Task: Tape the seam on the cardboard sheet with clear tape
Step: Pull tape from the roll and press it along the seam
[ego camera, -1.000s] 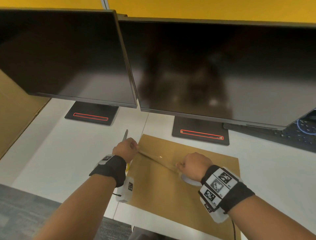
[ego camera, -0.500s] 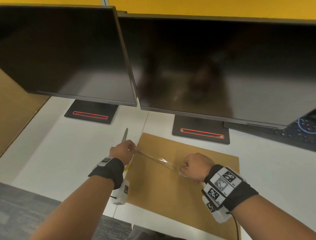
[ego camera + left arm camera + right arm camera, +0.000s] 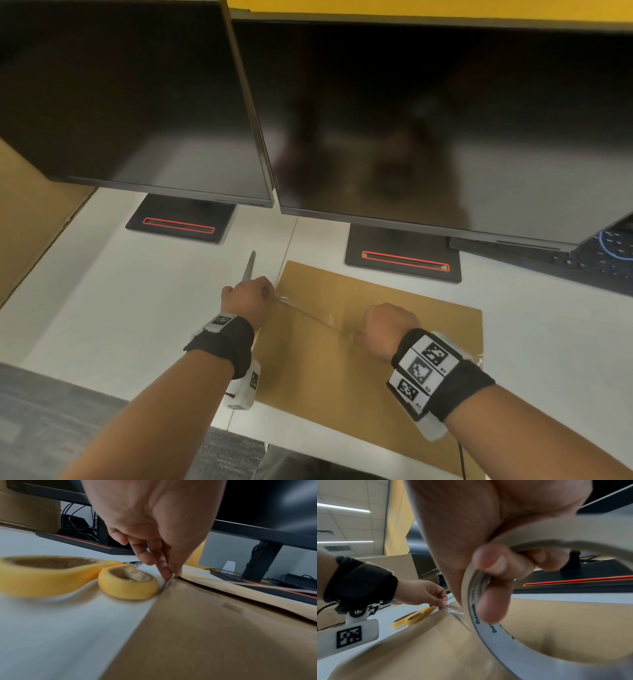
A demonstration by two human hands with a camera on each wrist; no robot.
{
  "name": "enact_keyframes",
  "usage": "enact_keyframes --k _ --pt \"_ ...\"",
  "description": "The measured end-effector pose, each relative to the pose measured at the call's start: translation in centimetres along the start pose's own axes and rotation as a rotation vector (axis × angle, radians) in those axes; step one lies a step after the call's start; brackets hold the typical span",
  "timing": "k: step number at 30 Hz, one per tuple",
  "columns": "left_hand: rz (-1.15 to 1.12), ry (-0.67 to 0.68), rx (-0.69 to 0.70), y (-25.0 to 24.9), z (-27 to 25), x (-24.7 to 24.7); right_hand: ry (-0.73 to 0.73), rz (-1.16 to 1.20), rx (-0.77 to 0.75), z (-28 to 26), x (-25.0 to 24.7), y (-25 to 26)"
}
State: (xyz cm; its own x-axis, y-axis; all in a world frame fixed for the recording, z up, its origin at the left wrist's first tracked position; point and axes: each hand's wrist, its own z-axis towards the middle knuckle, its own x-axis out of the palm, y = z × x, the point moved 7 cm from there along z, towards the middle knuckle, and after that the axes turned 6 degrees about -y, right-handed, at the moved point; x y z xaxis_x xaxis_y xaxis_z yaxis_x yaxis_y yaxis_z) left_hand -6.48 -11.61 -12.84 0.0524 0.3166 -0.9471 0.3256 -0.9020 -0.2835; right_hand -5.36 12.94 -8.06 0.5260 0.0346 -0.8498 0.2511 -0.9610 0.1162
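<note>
A brown cardboard sheet [image 3: 370, 363] lies flat on the white desk. A strip of clear tape [image 3: 308, 317] stretches across it between my hands. My left hand [image 3: 248, 298] pinches the strip's free end at the sheet's left edge [image 3: 169, 579]. My right hand [image 3: 387, 330] grips the tape roll [image 3: 488, 626] above the sheet's middle, with fingers curled through its core. In the head view the roll is hidden under that hand.
Yellow-handled scissors [image 3: 72, 574] lie on the desk just left of the sheet, blade [image 3: 249, 267] pointing away. Two dark monitors [image 3: 411, 130] on black stands [image 3: 402, 258] close off the back. A big cardboard box [image 3: 30, 226] stands left, a keyboard [image 3: 589, 263] right.
My right hand has drawn the roll a little to the right, away from my left hand, so the strip is longer. The left hand has kept its pinch at the sheet's edge.
</note>
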Motion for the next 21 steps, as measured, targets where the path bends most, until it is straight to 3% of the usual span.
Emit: enact_keyframes --k 11,21 --pt "-0.135 -0.067 0.085 -0.5 -0.7 0.6 0.024 -0.008 0.037 0.1 0.1 -0.3" --pt "-0.025 -0.025 0.102 -1.3 -0.4 0.6 0.004 -0.024 0.056 0.1 -0.1 0.3"
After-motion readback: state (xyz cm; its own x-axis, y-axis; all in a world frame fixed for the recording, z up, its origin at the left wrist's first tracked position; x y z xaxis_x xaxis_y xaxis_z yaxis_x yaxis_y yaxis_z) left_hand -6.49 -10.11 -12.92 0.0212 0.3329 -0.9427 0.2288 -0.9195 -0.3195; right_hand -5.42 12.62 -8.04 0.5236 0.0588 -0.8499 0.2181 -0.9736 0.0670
